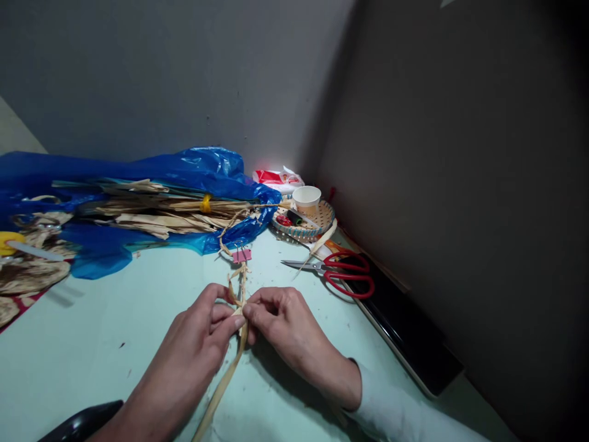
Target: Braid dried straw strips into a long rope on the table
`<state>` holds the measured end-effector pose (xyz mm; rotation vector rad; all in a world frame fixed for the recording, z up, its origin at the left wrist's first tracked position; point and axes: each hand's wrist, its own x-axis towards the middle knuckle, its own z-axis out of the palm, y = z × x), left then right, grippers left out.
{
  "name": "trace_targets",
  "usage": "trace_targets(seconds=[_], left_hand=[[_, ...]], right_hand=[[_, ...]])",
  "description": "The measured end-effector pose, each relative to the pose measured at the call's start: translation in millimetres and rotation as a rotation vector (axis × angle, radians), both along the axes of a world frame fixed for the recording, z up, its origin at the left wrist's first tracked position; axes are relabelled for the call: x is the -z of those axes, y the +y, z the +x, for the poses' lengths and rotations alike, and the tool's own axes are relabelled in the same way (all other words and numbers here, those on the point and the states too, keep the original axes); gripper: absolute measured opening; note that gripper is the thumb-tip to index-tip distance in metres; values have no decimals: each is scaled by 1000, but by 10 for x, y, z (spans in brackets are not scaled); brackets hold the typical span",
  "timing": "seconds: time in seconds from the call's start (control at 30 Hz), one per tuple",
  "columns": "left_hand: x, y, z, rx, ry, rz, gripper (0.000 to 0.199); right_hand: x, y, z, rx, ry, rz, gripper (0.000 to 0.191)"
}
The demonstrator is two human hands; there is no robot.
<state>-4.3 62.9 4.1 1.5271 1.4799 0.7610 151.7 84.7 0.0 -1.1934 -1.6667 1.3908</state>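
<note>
My left hand and my right hand meet over the table, fingertips pinched on strips of dried plant fibre that look like husk. Above my fingers, a thin braided cord of the same fibre runs up to a pink binder clip. From my hands a long flat fibre strip trails down toward the near edge. A short end curls out above my left fingers. My fingertips partly cover where the strips cross.
Red-handled scissors lie right of the clip, partly over a black flat device. Behind are a woven basket with a paper cup, and a blue plastic bag with dried strips. A yellow-handled tool is at left.
</note>
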Motion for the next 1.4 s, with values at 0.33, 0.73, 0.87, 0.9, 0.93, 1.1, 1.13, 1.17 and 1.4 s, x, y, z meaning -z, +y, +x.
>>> trace_targets(seconds=[0.33,0.73,0.87,0.9,0.93,1.1,1.13,1.17,1.4], left_hand=[[-113,-121,26,-64,219,18,37],[258,-291,-4,232,767,957,28],[340,-311,-29,283,985,1097,42],[347,-318,-25,284,1019,1111,43],[350,-326,-18,291,1047,1109,43],[278,-366,30,330,949,984,41],[236,-362,33,320,865,942,37],[182,-349,32,297,773,882,31],[-136,-14,0,8,58,71,23]], right_hand=[[22,-43,-35,115,-264,271,23],[-11,-33,68,-35,67,48,28],[-38,-48,55,-83,113,-11,30],[-37,-49,45,-81,133,-29,29],[-34,-49,36,-70,156,-54,27],[-44,-40,30,-6,284,-199,22],[-49,-37,41,-14,308,-218,23],[-53,-36,54,-21,327,-232,23],[-34,-48,82,-19,409,-228,22]])
